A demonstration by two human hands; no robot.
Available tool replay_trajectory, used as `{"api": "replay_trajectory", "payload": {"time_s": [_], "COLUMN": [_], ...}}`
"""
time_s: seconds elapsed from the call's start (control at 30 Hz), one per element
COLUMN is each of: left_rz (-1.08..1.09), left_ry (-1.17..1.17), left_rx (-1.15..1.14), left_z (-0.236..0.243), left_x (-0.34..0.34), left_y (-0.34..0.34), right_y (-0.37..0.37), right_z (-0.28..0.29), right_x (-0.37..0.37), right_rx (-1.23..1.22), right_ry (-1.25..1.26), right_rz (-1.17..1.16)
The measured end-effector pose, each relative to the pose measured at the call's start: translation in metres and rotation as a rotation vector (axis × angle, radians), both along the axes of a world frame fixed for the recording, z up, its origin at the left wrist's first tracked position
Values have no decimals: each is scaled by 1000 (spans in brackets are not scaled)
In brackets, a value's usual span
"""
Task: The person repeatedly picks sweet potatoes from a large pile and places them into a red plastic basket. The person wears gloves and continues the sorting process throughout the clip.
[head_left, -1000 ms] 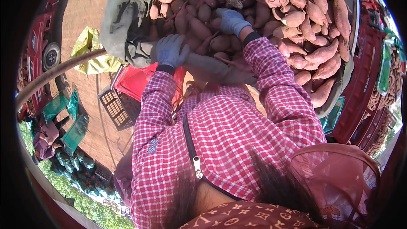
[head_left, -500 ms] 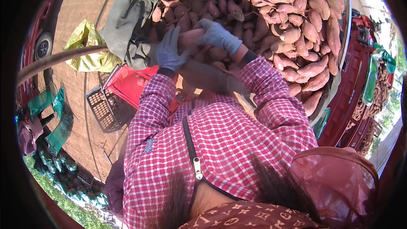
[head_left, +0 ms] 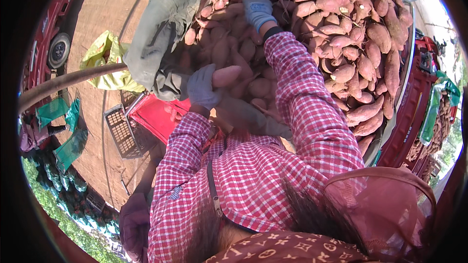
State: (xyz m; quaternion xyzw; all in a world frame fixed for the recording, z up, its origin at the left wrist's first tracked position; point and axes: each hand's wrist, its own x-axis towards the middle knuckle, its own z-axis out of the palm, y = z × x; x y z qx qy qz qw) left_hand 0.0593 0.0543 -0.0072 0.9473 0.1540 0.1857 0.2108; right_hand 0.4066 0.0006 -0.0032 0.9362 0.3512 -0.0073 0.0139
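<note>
My left hand [head_left: 202, 87], in a grey-blue glove, is closed round a pinkish sweet potato [head_left: 226, 76], whose rounded end sticks out past the thumb toward the right. Farther out, my gloved right hand [head_left: 258, 10] rests on the big heap of sweet potatoes [head_left: 341, 29]. Its fingers bend down among them and the tips are hidden, so whether it grips one I cannot tell. Shaded sweet potatoes [head_left: 222, 51] lie between the two hands. Next to my left hand hangs a grey-green cloth [head_left: 156, 34] over the edge of the heap.
At the left, a red crate [head_left: 153, 117] and a dark plastic crate [head_left: 122, 131] stand below a yellow sack [head_left: 105, 58]. A brown pole [head_left: 73, 70] runs in from the left. A metal rail [head_left: 407, 53] borders the heap's right side, with a red vehicle [head_left: 404, 122] beyond it.
My hands were together around a sweet potato; now the left alone holds it, slightly lower. The right has let go and reached away over the heap. The whole view has shifted a little.
</note>
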Motion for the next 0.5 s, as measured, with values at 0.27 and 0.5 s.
{"api": "replay_trajectory", "payload": {"time_s": [0.27, 0.5], "left_rz": [-8, -19], "left_ry": [-23, -30], "left_rx": [-24, -33], "left_z": [0, 6], "left_x": [2, 4], "left_y": [1, -2], "right_y": [9, 61], "right_z": [48, 42], "right_x": [-30, 35], "right_rx": [425, 771], "right_ry": [90, 248], "right_rz": [172, -310]}}
